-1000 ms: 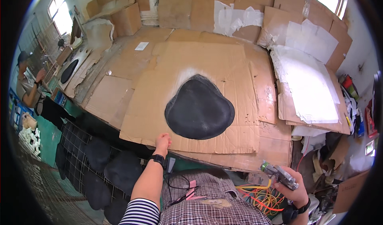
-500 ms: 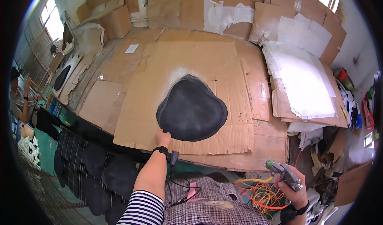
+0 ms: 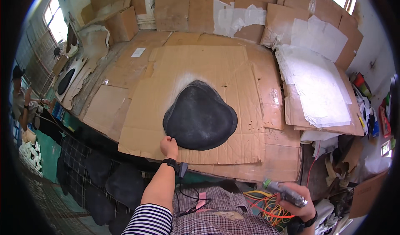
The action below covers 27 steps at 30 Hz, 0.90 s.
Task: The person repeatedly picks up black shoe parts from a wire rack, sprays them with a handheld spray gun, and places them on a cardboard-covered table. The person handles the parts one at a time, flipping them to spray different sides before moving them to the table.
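Note:
A black pad [image 3: 201, 118], shaped like a rounded triangle and faintly dusted with grey, lies flat on a sheet of brown cardboard [image 3: 141, 122] in front of me. My left hand [image 3: 168, 146] is closed at the pad's near left edge, fingertips pinching the rim. Down at the lower right, away from the cardboard, my right hand [image 3: 301, 203] grips a grey spray gun [image 3: 287, 192] with a green end, pointing up and left. My fingers partly cover the gun's handle.
Orange and yellow hoses [image 3: 266, 208] hang coiled by my right hand. Several black pads [image 3: 125, 180] rest on a wire rack [image 3: 77, 162] at lower left. White sheets [image 3: 312, 85] cover cardboard on the right. Beyond the table's left end stands another person [image 3: 23, 97].
My right hand has brought the spray gun left and slightly down. My left hand has shifted barely, still at the pad's edge. The pad keeps its place on the cardboard.

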Available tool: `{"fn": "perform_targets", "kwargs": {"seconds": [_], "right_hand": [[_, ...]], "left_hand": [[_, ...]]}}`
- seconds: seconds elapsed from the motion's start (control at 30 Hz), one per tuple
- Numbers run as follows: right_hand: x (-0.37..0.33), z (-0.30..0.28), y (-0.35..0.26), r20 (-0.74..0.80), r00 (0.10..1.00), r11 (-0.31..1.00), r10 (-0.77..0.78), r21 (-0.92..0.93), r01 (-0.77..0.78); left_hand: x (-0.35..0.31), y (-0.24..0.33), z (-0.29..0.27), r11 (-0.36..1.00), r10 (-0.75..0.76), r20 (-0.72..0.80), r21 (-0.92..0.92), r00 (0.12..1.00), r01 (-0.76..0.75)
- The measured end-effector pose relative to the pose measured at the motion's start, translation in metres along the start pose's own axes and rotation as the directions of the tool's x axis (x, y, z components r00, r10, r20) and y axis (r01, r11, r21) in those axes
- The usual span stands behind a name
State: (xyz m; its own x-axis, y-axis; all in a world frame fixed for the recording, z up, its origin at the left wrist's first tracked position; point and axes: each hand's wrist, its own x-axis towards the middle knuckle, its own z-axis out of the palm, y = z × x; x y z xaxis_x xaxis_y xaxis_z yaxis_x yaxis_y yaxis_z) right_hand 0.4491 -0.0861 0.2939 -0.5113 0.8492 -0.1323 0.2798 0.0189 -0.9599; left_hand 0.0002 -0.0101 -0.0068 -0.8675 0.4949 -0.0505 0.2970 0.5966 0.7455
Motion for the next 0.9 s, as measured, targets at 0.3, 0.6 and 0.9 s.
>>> {"fn": "perform_targets", "kwargs": {"seconds": [0.3, 0.6, 0.9], "right_hand": [[-0.028, -0.011, 0.004, -0.218, 0.967, 0.986, 0.131, 0.127, -0.104], [-0.009, 0.009, 0.003, -0.363, 0.928, 0.970, 0.090, 0.245, 0.001], [-0.023, 0.012, 0.023, -0.273, 0.952, 0.961, 0.138, 0.271, -0.061]], "left_hand": [[0.007, 0.003, 0.006, 0.775, -0.221, 0.225, -0.550, 0.949, 0.311], [0.010, 0.014, 0.001, 0.185, -0.364, 0.588, -0.715, 0.723, 0.674], [0.044, 0.070, 0.029, 0.236, 0.044, 0.630, -0.760, 0.775, 0.605]]}}
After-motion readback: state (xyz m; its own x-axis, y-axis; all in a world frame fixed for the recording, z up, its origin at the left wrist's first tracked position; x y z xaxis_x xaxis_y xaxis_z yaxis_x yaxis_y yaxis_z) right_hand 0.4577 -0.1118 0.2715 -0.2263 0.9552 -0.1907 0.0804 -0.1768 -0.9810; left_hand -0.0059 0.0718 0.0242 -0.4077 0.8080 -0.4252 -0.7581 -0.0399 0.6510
